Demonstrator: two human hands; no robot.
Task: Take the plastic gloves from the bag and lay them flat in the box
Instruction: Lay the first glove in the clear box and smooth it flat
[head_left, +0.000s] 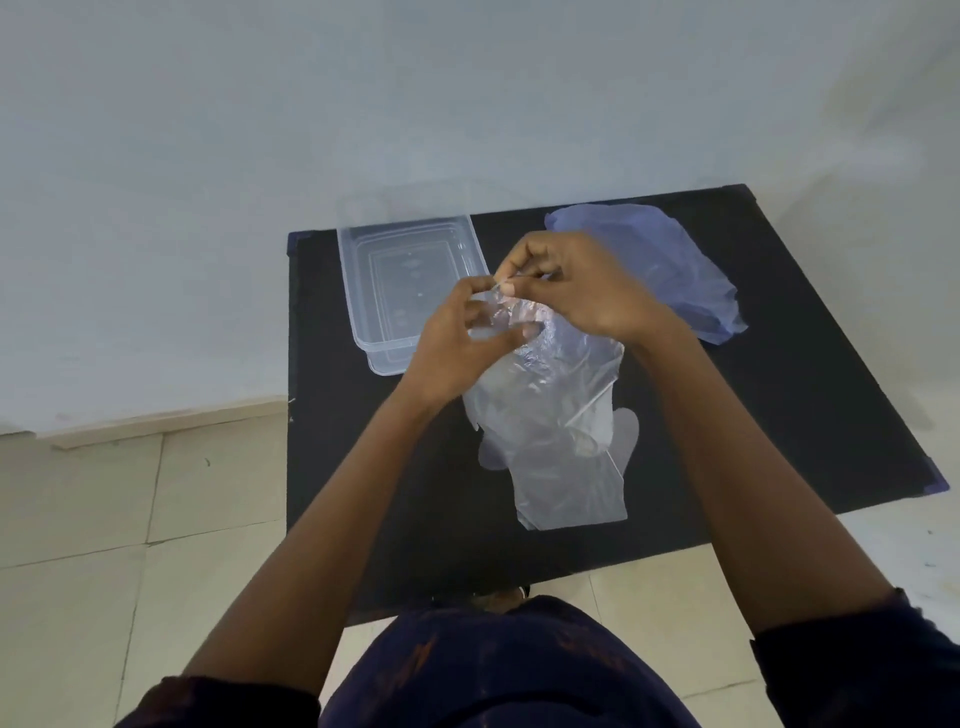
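Note:
A thin clear plastic glove (550, 389) hangs from both my hands above the middle of the black table (779, 415). My left hand (457, 353) and my right hand (576, 286) pinch its upper edge close together. Below it more clear gloves (566, 483) lie flat on the table, a thumb sticking out on each side. The clear plastic box (358, 291) stands at the table's far left, just left of my hands; nothing shows inside it. A bluish plastic bag (670, 260) lies crumpled at the far right.
The table stands against a pale wall (467, 104). Tiled floor (104, 519) runs along the left and near sides. My dark clothing (509, 670) fills the bottom of the view.

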